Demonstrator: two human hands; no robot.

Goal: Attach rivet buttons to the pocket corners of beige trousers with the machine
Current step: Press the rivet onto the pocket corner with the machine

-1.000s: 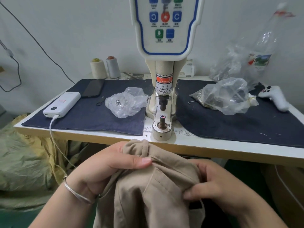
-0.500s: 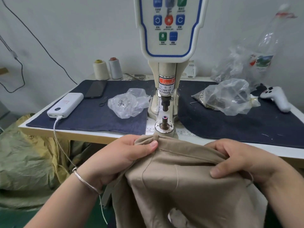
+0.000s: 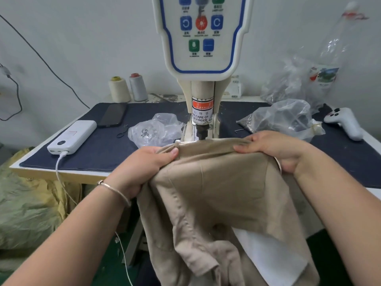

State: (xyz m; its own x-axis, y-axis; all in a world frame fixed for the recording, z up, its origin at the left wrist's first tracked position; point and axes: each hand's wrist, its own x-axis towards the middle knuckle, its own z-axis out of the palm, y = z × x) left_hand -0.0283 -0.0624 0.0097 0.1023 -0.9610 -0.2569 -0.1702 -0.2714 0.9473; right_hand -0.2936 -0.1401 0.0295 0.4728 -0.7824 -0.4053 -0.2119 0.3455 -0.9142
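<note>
- The beige trousers [image 3: 222, 195] are held up at the front edge of the table [image 3: 61, 174], their top edge stretched across just below the machine [image 3: 203, 83]; the rest hangs down toward the floor, with a white lining piece [image 3: 268, 256] showing at the lower right.
- The left hand [image 3: 142, 168] grips a bunched fold at the left end of that top edge, thumb pressed on top of the cloth, fingers curled under.
- The right hand [image 3: 276, 149] holds the right end, fingers laid over the edge and curled round the cloth.
- The stretched edge between the hands hides the machine's lower post; the dark punch [image 3: 201, 133] sits just above the cloth.
- On the dark blue mat [image 3: 103, 151] to the left lie a clear bag [image 3: 154, 131] with small metal parts, a white power bank [image 3: 72, 135] and a phone [image 3: 113, 115].
- To the right lie another plastic bag [image 3: 282, 118] and a white controller [image 3: 344, 122].
- Two thread spools [image 3: 127, 88] stand at the back.
</note>
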